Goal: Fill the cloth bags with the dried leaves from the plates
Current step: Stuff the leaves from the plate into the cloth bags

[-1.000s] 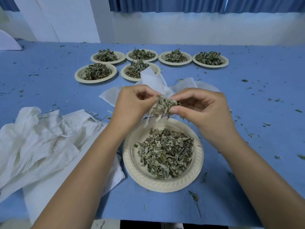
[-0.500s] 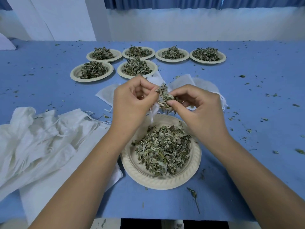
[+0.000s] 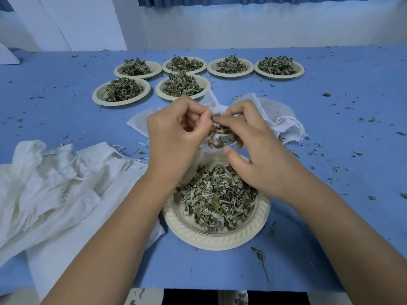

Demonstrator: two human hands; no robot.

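A beige paper plate (image 3: 220,239) heaped with dried leaves (image 3: 217,200) sits on the blue table in front of me. Just above its far rim I hold a small white cloth bag (image 3: 217,110) open. My left hand (image 3: 176,137) pinches the bag's edge between thumb and fingers. My right hand (image 3: 253,148) pinches the opposite edge with its fingertips over a clump of leaves (image 3: 220,137) at the bag's mouth. Most of the bag is hidden behind my hands.
Several more leaf-filled plates (image 3: 121,92) stand in two rows at the back. A pile of white cloth bags (image 3: 55,183) lies at the left, and more flat bags (image 3: 284,122) lie behind my hands. Leaf crumbs litter the table (image 3: 352,106).
Both hands have moved slightly away from me. The clump of leaves, held up between the fingertips a second ago, now sits lower at the bag's mouth under my right fingers.
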